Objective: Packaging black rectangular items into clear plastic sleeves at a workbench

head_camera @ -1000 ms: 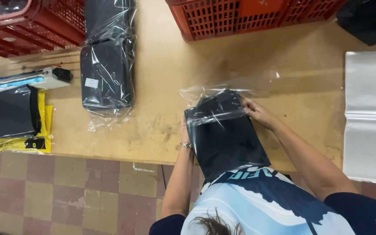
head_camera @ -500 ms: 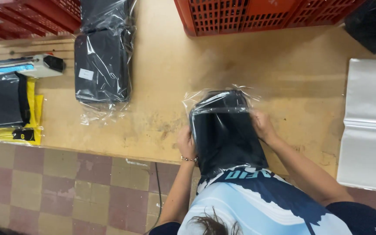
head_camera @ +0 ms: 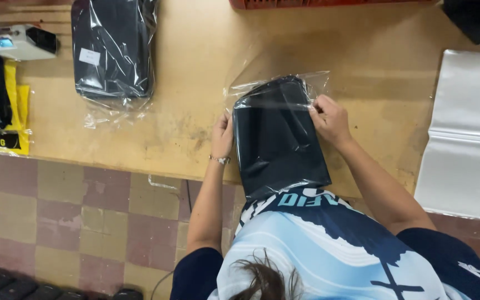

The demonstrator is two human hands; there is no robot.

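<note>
Two hands pinch one clear bag (head_camera: pixel 276 91) at the desk (head_camera: pixel 195 72) front edge; the folded dark garment (head_camera: pixel 279 144) now sits deeper inside than before. Left hand (head_camera: pixel 223 135) grips the left side, right hand (head_camera: pixel 330 119) the right.

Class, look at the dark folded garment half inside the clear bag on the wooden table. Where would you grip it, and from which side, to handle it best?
Grip the dark folded garment by its two long side edges, coming in from left and right, as the left hand and right hand do. It lies flat and long, with its far end inside the clear bag, so side grips probably keep it folded.
</note>
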